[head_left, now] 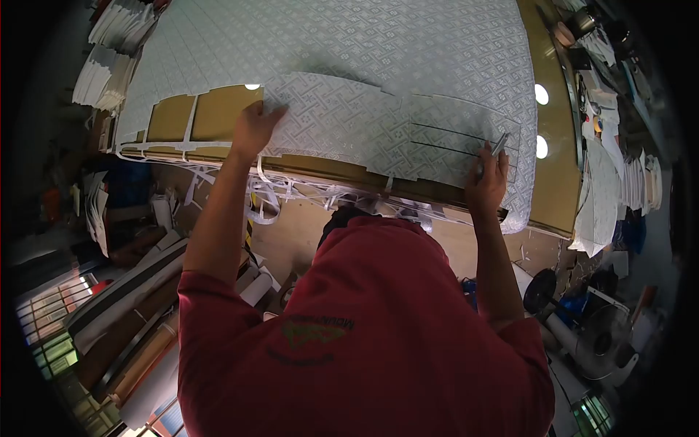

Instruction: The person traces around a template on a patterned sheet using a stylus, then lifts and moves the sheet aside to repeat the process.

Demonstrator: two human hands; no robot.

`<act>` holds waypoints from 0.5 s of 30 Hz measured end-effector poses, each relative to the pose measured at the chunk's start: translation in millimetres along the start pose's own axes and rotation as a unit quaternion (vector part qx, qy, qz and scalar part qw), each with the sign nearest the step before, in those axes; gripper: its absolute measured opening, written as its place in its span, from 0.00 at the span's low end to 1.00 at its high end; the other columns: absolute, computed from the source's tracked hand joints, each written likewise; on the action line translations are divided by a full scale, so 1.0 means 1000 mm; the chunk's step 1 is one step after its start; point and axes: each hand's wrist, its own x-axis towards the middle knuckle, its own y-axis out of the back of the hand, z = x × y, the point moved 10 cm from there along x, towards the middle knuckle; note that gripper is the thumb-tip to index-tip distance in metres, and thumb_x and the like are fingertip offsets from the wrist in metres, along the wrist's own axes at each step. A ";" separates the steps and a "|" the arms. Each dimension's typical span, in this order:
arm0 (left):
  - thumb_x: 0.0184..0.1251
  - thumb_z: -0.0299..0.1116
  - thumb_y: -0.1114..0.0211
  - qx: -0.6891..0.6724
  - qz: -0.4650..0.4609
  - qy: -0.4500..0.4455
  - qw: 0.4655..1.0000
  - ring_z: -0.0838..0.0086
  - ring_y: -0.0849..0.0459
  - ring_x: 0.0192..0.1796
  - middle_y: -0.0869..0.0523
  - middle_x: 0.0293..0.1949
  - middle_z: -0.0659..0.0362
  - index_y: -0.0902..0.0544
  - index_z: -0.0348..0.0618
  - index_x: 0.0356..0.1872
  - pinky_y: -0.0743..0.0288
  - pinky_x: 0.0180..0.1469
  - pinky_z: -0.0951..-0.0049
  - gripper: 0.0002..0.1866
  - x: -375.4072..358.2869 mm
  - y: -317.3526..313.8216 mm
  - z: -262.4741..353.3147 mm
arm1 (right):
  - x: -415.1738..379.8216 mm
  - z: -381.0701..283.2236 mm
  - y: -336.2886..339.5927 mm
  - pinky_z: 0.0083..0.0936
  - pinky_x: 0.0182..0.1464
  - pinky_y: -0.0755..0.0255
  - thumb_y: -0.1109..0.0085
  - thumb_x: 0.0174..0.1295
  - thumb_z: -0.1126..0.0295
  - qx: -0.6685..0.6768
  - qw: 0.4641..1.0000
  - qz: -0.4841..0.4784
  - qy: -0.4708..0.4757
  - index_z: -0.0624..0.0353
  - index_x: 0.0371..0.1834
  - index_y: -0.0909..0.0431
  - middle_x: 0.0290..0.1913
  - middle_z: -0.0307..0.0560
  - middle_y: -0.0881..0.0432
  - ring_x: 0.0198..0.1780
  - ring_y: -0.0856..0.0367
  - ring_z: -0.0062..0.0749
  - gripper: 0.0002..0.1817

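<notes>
A cut piece of pale patterned fabric [328,116] lies along the near edge of a large patterned sheet [349,36]. My left hand [257,130] is closed at the left end of this piece, with the thumb over its surface. Scissors [500,143] are in my right hand [488,178], their metal tips pointing up and away from me over the right end of the fabric. Two dark lines run across the fabric just left of that hand. Part of the scissors' handle is hidden by my fingers.
Brown table surface [171,120] shows through cut-out gaps on the left. Thin offcut strips [266,207] hang off the near edge. Stacks of pattern pieces [105,76] stand at the left. Long rolls [145,328] lie lower left, and a fan [603,339] stands lower right.
</notes>
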 end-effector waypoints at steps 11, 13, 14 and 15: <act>0.65 0.34 0.23 -0.165 0.124 0.008 0.978 0.68 0.12 0.44 0.09 0.45 0.48 0.18 0.31 0.57 0.18 0.49 0.65 0.24 -0.009 0.082 -0.122 | -0.006 -0.037 -0.037 0.57 0.74 0.32 0.42 0.70 0.77 -0.005 0.997 -0.076 0.001 0.60 0.62 0.23 0.68 0.64 0.18 0.72 0.26 0.71 0.17; 0.63 0.33 0.22 -0.212 0.114 0.044 0.970 0.64 0.10 0.48 0.09 0.47 0.48 0.18 0.33 0.61 0.17 0.52 0.65 0.27 0.000 0.104 -0.143 | -0.002 -0.049 -0.042 0.57 0.73 0.31 0.42 0.71 0.77 0.014 0.996 -0.083 -0.002 0.60 0.62 0.23 0.69 0.64 0.19 0.71 0.25 0.70 0.17; 0.63 0.34 0.22 -0.188 0.153 0.038 0.969 0.63 0.10 0.48 0.09 0.47 0.47 0.18 0.34 0.62 0.17 0.52 0.64 0.28 0.011 0.132 -0.156 | 0.001 -0.053 -0.045 0.56 0.73 0.31 0.43 0.71 0.77 0.008 0.997 -0.076 -0.002 0.61 0.62 0.23 0.69 0.64 0.18 0.70 0.24 0.70 0.17; 0.63 0.35 0.22 -0.163 0.190 0.034 0.968 0.62 0.10 0.48 0.09 0.48 0.47 0.18 0.35 0.63 0.17 0.53 0.62 0.29 0.023 0.163 -0.171 | 0.002 -0.057 -0.047 0.56 0.73 0.31 0.44 0.72 0.77 0.003 0.997 -0.071 -0.002 0.61 0.62 0.23 0.69 0.63 0.18 0.69 0.23 0.70 0.17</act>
